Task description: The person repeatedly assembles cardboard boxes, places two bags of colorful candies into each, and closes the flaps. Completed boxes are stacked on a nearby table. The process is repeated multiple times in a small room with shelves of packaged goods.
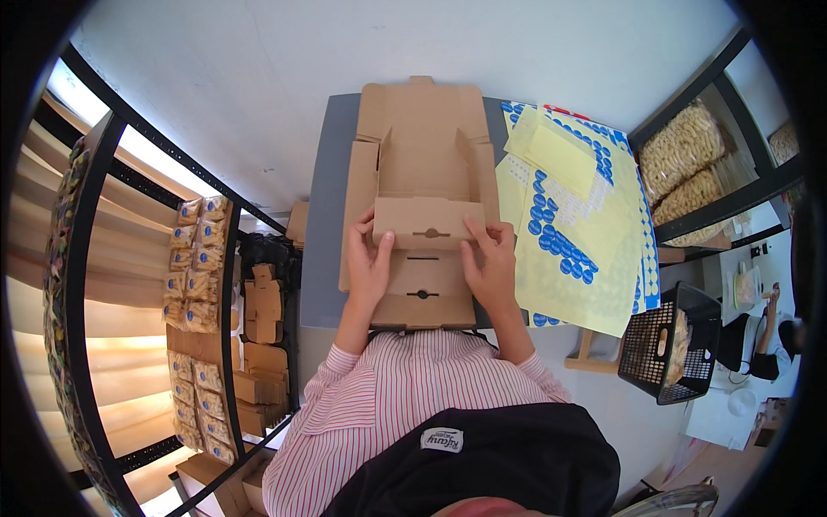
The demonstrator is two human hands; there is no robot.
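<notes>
A brown cardboard box (pixel 423 161), partly folded up from its flat blank, lies before me on a grey table (pixel 326 194). Its far panel with a small tab lies back, and its side flaps stand at a slant. My left hand (pixel 369 262) grips the left end of the raised near panel (pixel 397 212), thumb on the near face. At the right end, my right hand (pixel 491 265) holds the same panel with its fingers bent over it. That panel has a slotted cut-out. Nearer to me, more cardboard with slots shows below it.
Yellow sticker sheets (pixel 581 284) with round blue labels cover the table's right side. Shelves at left hold bagged snacks (pixel 197 258) and folded cartons (pixel 263 304). At right are large snack bags (pixel 685 145), a black plastic basket (pixel 669 342) and another person's arm (pixel 769 323).
</notes>
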